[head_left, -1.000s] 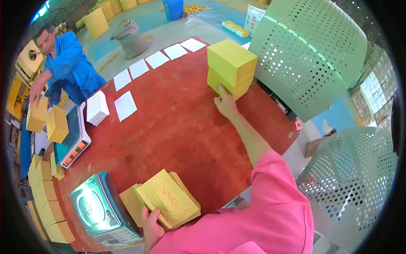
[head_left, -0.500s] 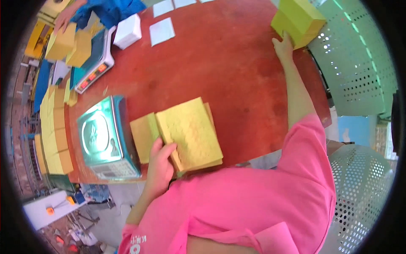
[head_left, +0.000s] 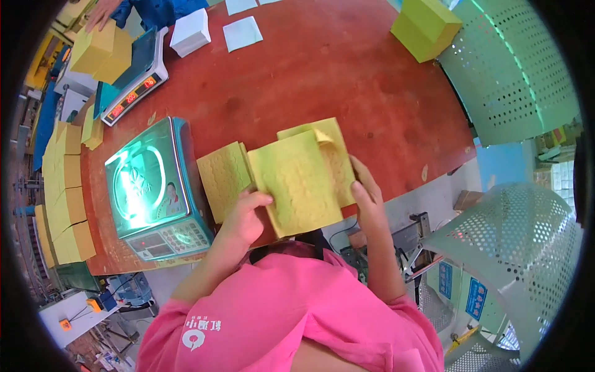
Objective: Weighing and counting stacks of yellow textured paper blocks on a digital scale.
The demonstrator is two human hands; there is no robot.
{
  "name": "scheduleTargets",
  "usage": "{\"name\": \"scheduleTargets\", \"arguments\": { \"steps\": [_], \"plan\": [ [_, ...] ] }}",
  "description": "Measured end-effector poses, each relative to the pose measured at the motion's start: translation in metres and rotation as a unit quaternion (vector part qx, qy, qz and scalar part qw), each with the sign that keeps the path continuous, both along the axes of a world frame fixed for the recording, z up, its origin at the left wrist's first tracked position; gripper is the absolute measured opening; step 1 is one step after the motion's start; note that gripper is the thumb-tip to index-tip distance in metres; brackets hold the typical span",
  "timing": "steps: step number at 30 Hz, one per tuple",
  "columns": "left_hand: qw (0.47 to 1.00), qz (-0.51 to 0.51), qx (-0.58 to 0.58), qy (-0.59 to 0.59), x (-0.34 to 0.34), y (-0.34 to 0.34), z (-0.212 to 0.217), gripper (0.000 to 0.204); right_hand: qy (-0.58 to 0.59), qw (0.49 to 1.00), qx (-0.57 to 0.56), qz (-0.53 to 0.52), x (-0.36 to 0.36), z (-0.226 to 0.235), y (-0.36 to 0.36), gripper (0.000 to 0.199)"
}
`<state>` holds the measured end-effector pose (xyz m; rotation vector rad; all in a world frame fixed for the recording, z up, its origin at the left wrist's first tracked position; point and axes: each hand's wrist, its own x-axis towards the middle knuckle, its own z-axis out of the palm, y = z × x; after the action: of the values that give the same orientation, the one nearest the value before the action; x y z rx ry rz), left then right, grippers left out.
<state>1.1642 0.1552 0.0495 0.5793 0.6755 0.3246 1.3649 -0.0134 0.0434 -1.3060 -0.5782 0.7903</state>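
Note:
My left hand [head_left: 245,218] pinches the lower left edge of a square sheaf of yellow embossed paper [head_left: 296,183], thumb on top. At its right, my right hand [head_left: 369,201] grips another yellow sheaf [head_left: 333,144], which lies partly behind the first; a corner curls up between them. Both sheaves are tilted above the near table edge. A third pile of yellow paper [head_left: 220,180] rests on the table, left of the held sheaves and beside the near scale [head_left: 139,180]. The fingers under the paper are hidden.
The red table [head_left: 279,80] carries a second scale [head_left: 133,93] at far left, where another person's hand [head_left: 102,12] touches yellow blocks [head_left: 102,53]. White paper stack [head_left: 190,32] stands behind. Yellow stacks line the left edge [head_left: 68,211]. A yellow block [head_left: 426,31] sits by the perforated guard [head_left: 508,74].
My right hand has left the yellow block at far right and come back to the near edge, where it now holds yellow paper. The held paper is raised and fanned apart.

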Motion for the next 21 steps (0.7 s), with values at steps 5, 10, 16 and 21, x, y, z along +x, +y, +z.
{"name": "scheduleTargets", "arguments": {
  "steps": [5,10,16,21],
  "plan": [
    [0.992,-0.073,-0.059,-0.084,0.07,-0.012,-0.001,0.049,0.009,0.983,-0.097,-0.159,0.028,0.001,-0.014,0.055],
    [0.988,-0.114,-0.06,-0.088,0.1,-0.03,0.02,0.045,0.084,0.986,-0.035,-0.143,0.091,-0.006,-0.049,0.058],
    [0.999,0.003,-0.024,-0.041,0.031,-0.007,-0.029,0.041,0.043,0.991,-0.051,-0.116,0.09,-0.01,-0.048,0.058],
    [0.995,0.033,0.052,0.083,0.035,0.001,-0.039,0.044,0.028,0.989,-0.06,-0.135,0.073,-0.001,-0.038,0.053]
  ]
}}
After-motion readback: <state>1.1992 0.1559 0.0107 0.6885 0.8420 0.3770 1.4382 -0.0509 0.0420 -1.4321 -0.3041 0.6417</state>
